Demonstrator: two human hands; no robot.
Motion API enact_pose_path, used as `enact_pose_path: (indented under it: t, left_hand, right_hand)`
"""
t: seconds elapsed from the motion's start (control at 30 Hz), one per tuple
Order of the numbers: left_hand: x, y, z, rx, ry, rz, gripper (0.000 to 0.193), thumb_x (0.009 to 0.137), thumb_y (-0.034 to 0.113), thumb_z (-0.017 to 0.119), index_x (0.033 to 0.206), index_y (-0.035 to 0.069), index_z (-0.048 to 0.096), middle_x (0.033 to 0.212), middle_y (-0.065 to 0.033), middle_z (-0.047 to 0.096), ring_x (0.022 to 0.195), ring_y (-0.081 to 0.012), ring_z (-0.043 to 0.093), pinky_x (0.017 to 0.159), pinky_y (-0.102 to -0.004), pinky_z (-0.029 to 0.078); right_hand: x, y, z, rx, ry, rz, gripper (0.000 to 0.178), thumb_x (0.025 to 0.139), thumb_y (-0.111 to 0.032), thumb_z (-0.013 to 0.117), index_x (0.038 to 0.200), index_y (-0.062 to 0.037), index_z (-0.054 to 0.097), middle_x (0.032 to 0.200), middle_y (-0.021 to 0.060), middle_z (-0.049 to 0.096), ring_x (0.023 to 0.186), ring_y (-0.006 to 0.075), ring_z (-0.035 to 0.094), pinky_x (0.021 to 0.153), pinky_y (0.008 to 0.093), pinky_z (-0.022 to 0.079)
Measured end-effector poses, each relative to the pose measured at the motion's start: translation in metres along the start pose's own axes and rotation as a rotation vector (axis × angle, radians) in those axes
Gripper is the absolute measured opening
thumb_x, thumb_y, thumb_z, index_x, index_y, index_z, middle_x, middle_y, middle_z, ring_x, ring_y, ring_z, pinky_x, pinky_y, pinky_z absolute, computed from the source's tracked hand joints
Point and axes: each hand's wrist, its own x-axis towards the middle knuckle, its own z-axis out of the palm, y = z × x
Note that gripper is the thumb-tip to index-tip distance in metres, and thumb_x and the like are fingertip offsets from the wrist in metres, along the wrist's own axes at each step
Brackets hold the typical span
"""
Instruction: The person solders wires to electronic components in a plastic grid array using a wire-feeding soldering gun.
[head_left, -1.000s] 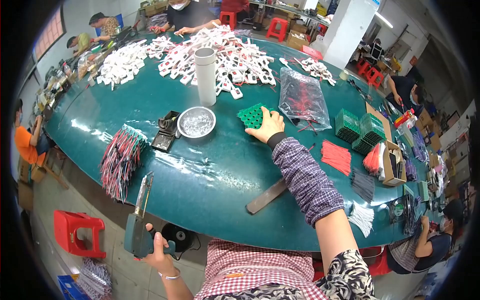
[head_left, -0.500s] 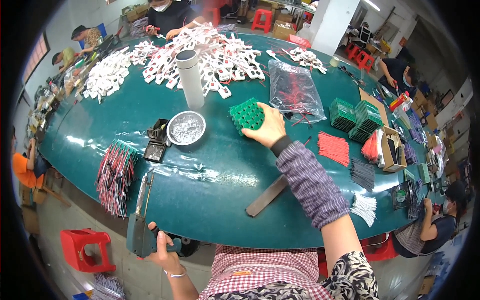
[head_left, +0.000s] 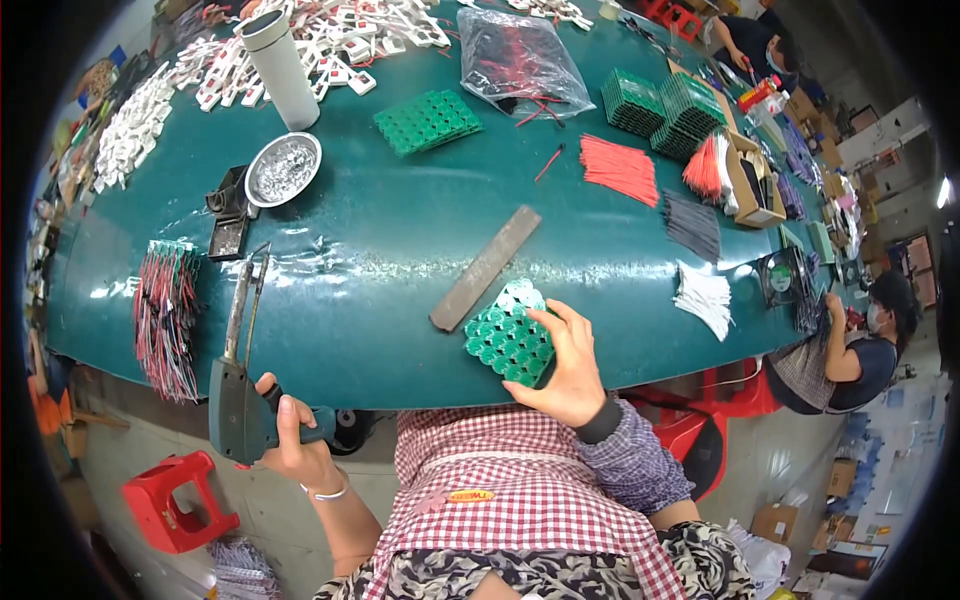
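Observation:
My left hand (head_left: pixel 302 458) is wrapped round the grip of a soldering gun (head_left: pixel 234 405), whose long metal tip points up over the table's near edge. With fingers and thumb, my right hand (head_left: pixel 572 378) holds a green circuit board panel (head_left: pixel 500 335) by its right side, close to the table's front edge. The panel is patterned with rows of round sections. Just beyond it, a flat grey-brown bar (head_left: pixel 487 268) lies slantwise. Farther back rests a small stack of similar green panels (head_left: pixel 425 125).
A metal bowl (head_left: pixel 268 202) of silvery bits sits by a black soldering stand (head_left: pixel 228 240). Wired boards (head_left: pixel 168 320) hang at the left edge. A white flask (head_left: pixel 283 80), red wires (head_left: pixel 618 170), black wires (head_left: pixel 692 226) and white wires (head_left: pixel 705 298) are around. A co-worker (head_left: pixel 850 340) sits right.
My right hand has come back from the green stack toward me with a panel, and the stack stays on the table. The view has tilted down. My left hand keeps hold of the soldering gun.

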Motion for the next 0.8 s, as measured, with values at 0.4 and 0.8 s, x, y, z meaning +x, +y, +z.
enact_pose_path:
  t: [0.4, 0.8]
  left_hand:
    - [-0.024, 0.016, -0.004, 0.031, 0.037, 0.027, 0.040, 0.087, -0.010, 0.057, 0.127, -0.007, 0.050, 0.122, -0.0247, 0.061, 0.058, -0.0123, 0.047, 0.050, -0.0241, 0.040]
    - [-0.059, 0.020, 0.018, 0.087, 0.019, -0.010, 0.047, 0.085, -0.008, 0.062, 0.131, -0.006, 0.050, 0.121, -0.0226, 0.063, 0.059, -0.0114, 0.050, 0.050, -0.0245, 0.041]
  right_hand:
    - [0.018, 0.034, -0.023, -0.066, 0.213, 0.038, 0.089, 0.063, -0.030, 0.093, 0.139, -0.0061, 0.053, 0.144, 0.0240, 0.044, 0.134, 0.0415, 0.042, 0.113, 0.0501, 0.036]
    - [0.021, 0.077, -0.006, -0.196, 0.186, 0.002, 0.082, 0.077, -0.046, 0.084, 0.144, -0.0096, 0.053, 0.157, 0.0321, 0.028, 0.145, 0.0510, 0.026, 0.116, 0.0594, 0.027]
